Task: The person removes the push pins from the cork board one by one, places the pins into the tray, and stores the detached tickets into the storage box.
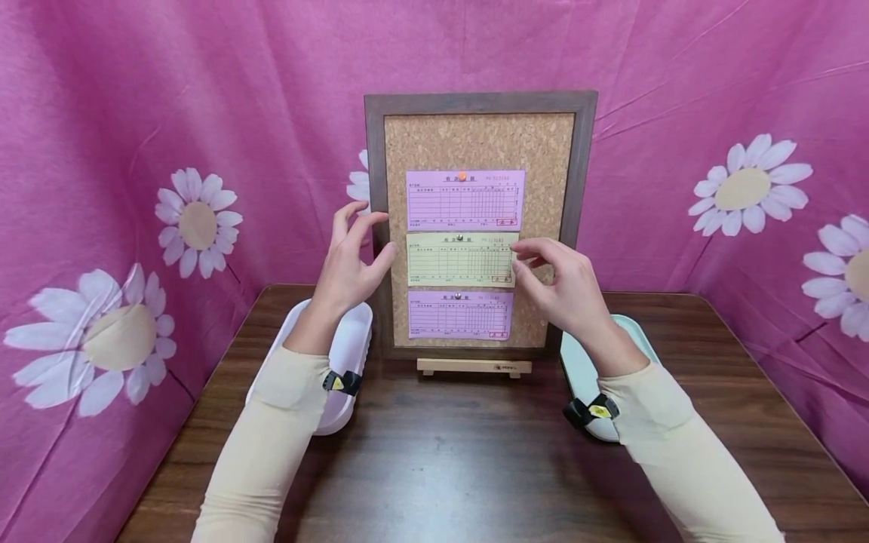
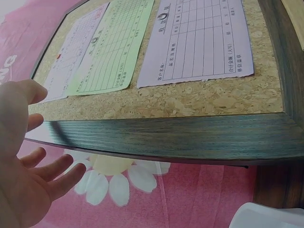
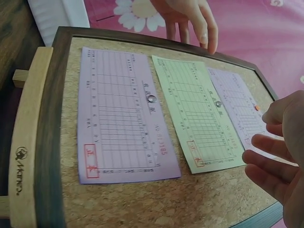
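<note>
A cork board (image 1: pixel 475 139) in a dark wooden frame stands upright. Three printed receipt slips are pinned down its middle: a purple slip (image 1: pixel 434 205) on top with an orange pushpin (image 1: pixel 462 176), a yellow-green slip (image 1: pixel 424 264) with a silver pushpin (image 1: pixel 459 237), and a lower purple slip (image 1: pixel 428 320) with another silver pushpin (image 1: pixel 458 296). My left hand (image 1: pixel 349 264) hovers beside the frame's left side, fingers spread and holding nothing. At the right edge of the yellow-green slip are the fingertips of my right hand (image 1: pixel 566 290), loosely bent; the right wrist view (image 3: pixel 280 156) shows nothing pinched.
A light wooden easel (image 1: pixel 475 367) supports the board on the dark wood table (image 1: pixel 434 460). Behind my left forearm lies a white tray (image 1: pixel 339 407); a pale green tray (image 1: pixel 580 369) is partly hidden by my right arm. A pink flowered curtain (image 1: pixel 285 90) hangs behind.
</note>
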Action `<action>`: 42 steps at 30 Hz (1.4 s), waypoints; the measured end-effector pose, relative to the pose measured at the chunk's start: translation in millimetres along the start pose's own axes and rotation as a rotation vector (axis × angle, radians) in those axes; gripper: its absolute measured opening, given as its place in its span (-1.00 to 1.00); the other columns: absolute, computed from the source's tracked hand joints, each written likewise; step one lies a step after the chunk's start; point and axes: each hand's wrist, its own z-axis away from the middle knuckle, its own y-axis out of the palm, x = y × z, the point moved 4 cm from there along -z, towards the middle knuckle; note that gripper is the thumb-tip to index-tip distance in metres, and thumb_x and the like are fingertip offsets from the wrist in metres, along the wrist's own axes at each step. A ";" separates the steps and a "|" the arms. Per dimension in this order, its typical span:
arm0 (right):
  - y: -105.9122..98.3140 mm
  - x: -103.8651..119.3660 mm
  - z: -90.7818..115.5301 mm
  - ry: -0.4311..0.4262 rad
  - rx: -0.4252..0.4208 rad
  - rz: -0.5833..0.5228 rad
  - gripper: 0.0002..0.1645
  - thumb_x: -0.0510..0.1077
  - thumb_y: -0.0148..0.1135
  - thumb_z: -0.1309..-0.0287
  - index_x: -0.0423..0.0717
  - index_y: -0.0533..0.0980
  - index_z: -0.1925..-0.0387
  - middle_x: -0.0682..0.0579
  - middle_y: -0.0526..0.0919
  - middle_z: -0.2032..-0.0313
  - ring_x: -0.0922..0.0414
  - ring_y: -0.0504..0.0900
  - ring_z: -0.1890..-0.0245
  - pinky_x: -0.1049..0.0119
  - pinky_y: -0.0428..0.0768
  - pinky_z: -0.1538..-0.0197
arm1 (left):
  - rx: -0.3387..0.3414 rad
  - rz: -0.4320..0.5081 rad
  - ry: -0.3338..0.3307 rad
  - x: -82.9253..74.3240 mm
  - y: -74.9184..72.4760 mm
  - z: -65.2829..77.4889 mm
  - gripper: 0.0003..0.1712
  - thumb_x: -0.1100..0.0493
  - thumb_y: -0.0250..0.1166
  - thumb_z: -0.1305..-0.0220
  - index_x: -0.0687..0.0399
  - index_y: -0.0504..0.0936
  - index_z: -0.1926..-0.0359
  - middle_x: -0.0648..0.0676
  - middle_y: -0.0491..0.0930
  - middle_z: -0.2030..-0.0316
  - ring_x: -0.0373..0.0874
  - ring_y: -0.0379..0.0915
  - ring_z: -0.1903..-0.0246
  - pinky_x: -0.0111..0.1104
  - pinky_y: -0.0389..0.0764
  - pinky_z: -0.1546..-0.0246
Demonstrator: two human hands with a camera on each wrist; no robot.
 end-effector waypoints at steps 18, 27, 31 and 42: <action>-2.2 2.5 -20.4 0.015 -0.005 -0.019 -0.72 -0.34 0.35 -0.31 -0.27 0.73 -0.03 -0.21 0.82 0.11 -0.06 0.78 0.17 0.34 0.58 0.21 | 0.046 0.145 -0.061 6.7 4.2 -10.5 -0.43 0.19 0.37 -0.37 0.14 0.58 -0.38 0.28 0.08 -0.59 0.16 0.33 -0.46 0.19 0.65 -0.26; -0.6 -1.1 -22.6 0.048 0.003 -0.025 -0.72 -0.32 0.34 -0.33 -0.28 0.72 -0.04 -0.23 0.81 0.08 -0.07 0.79 0.16 0.43 0.57 0.16 | 0.064 0.173 -0.060 8.2 8.9 -16.2 -0.42 0.18 0.36 -0.39 0.11 0.58 -0.40 0.31 0.01 -0.60 0.20 0.35 -0.37 0.07 0.64 -0.15; 0.3 -2.0 -22.9 0.051 0.002 -0.027 -0.72 -0.33 0.34 -0.33 -0.30 0.72 -0.04 -0.24 0.81 0.09 -0.07 0.78 0.17 0.40 0.58 0.14 | 0.062 0.168 -0.041 8.4 10.3 -19.1 -0.42 0.20 0.36 -0.38 0.12 0.58 -0.40 0.34 0.01 -0.60 0.08 0.41 -0.03 -0.18 0.50 0.09; 2.4 -1.7 -25.1 0.049 0.000 -0.047 -0.73 -0.34 0.34 -0.34 -0.29 0.72 -0.03 -0.23 0.81 0.08 -0.04 0.78 0.17 0.58 0.55 0.18 | 0.044 0.197 -0.004 8.4 14.3 -26.0 -0.43 0.23 0.33 -0.38 0.17 0.59 -0.39 0.37 0.02 -0.56 0.12 -0.01 -0.57 -0.27 0.32 -0.01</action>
